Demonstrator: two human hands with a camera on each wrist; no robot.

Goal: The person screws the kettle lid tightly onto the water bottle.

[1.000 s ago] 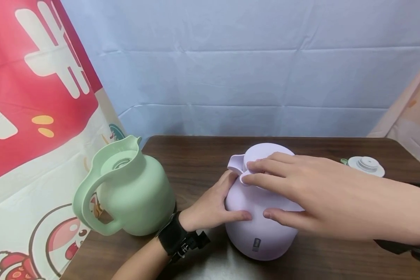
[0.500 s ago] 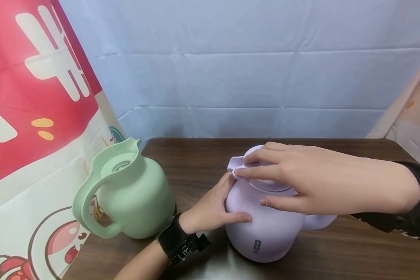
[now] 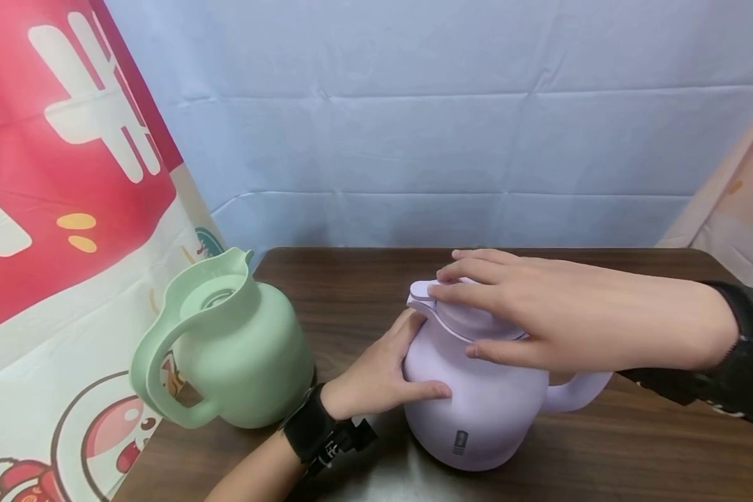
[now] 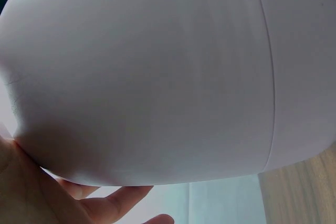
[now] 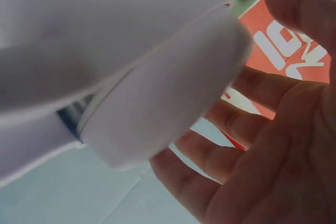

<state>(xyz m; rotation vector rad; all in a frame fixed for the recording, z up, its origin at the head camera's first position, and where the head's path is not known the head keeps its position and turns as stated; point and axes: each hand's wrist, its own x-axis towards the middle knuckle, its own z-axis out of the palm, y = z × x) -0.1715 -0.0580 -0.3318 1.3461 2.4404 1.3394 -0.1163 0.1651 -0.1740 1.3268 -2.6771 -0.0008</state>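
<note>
A lilac thermos jug [image 3: 470, 411] stands upright on the wooden table. My left hand [image 3: 376, 366] grips its left side, thumb across the front and fingers reaching behind; the left wrist view shows those fingers [image 4: 118, 203] along the body. Over the top, my right hand [image 3: 539, 310] lies with spread fingers on the lilac lid [image 5: 168, 87]. In the right wrist view the fingertips touch the lid's edge while the thumb stands apart from it. The lid's small tab [image 3: 422, 290] sits over the spout. The handle [image 3: 580, 392] points right, partly under my right forearm.
A green jug [image 3: 251, 348] stands on the left of the table [image 3: 351, 268], its handle facing left and a round recess at its top. A pale blue cloth [image 3: 376, 125] hangs behind, and a red and white printed cloth [image 3: 113, 230] hangs at left.
The lid has turned under my right hand, so its tab now lies over the spout instead of in front of it. My right hand has lifted slightly; the left has stayed put.
</note>
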